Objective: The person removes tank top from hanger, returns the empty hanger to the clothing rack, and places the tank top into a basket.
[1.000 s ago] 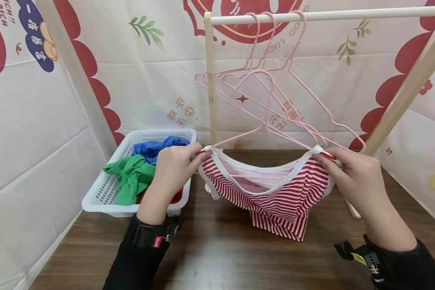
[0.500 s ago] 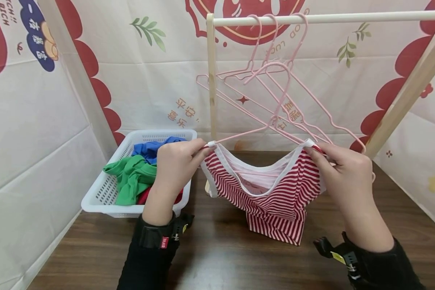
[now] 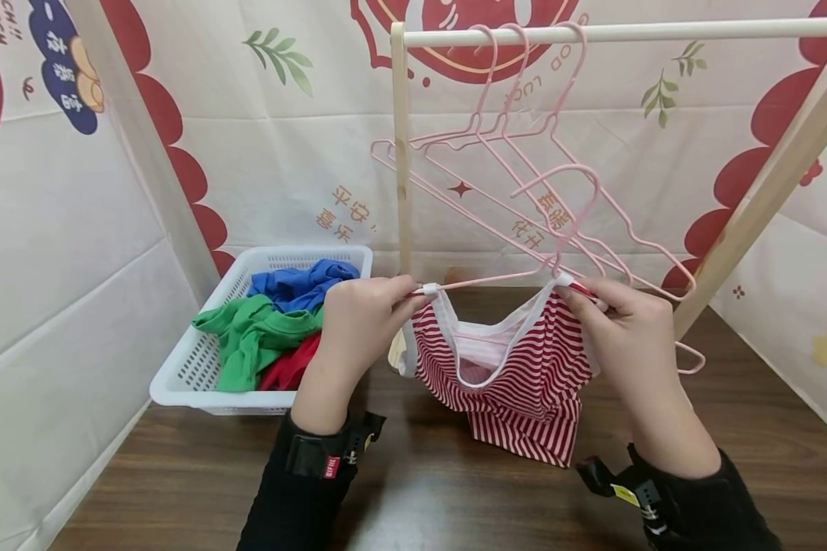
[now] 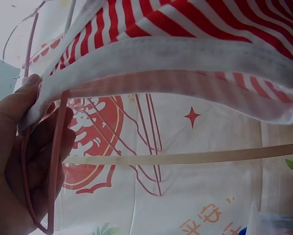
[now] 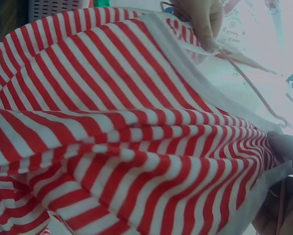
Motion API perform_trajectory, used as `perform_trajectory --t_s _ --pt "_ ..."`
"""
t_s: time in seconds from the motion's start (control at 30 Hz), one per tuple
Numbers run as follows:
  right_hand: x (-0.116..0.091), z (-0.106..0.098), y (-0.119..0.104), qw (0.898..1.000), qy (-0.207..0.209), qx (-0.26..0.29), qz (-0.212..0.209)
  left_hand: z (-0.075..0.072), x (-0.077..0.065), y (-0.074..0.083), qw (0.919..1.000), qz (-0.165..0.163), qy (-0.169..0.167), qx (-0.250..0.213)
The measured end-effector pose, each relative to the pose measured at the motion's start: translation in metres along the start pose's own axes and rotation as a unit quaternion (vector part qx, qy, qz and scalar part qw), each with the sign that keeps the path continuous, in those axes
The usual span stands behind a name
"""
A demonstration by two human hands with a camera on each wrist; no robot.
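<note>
A red-and-white striped shirt (image 3: pixel 510 383) with white trim hangs stretched between both hands, its neckline up. A pink hanger (image 3: pixel 489 280) runs through its shoulders, the hook standing above the neckline and leaning right. My left hand (image 3: pixel 358 321) pinches the left shoulder together with the hanger's arm; in the left wrist view the hanger's looped end (image 4: pixel 53 176) sticks out past the sleeve opening, across the curled fingers (image 4: pixel 41 147). At the other shoulder, my right hand (image 3: pixel 630 329) pinches cloth and hanger, and the hanger's right end shows beyond the wrist.
Behind the shirt stands a rack with a white rail (image 3: pixel 634 31) and a wooden post (image 3: pixel 400 145). Several pink hangers (image 3: pixel 485 92) hang from the rail. At left, a white basket (image 3: pixel 179 383) holds blue, green and red clothes on the dark wooden table (image 3: pixel 179 474).
The hanger's hook has shifted right and lower, leaning further right. Both hands have drawn closer together, so the neckline sags deeper. The left hand has moved right, uncovering more of the basket.
</note>
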State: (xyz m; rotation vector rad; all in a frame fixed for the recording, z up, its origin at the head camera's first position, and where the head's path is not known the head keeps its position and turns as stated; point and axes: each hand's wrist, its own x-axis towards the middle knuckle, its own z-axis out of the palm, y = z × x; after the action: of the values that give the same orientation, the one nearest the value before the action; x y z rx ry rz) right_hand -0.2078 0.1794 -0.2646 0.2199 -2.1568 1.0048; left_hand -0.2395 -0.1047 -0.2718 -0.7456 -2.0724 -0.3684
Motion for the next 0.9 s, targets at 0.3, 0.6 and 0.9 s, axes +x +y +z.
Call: perform_trajectory --t_s 0.3,0.6,0.9 --pt "0.0 -0.008 0.002 1.0 -0.017 0.021 0.011 -0.003 -0.003 -0.004 0.9958 -0.022 -0.009 -0.088" --pt "0.0 -0.016 0.005 0.999 -0.008 0.005 0.036 -0.008 -0.004 -0.008 0.9867 -0.084 -0.024 -0.137" --pt "0.006 -0.023 0.007 0.998 0.006 -0.005 0.067 -0.009 -0.002 -0.014 0.9761 -0.164 0.0 -0.142"
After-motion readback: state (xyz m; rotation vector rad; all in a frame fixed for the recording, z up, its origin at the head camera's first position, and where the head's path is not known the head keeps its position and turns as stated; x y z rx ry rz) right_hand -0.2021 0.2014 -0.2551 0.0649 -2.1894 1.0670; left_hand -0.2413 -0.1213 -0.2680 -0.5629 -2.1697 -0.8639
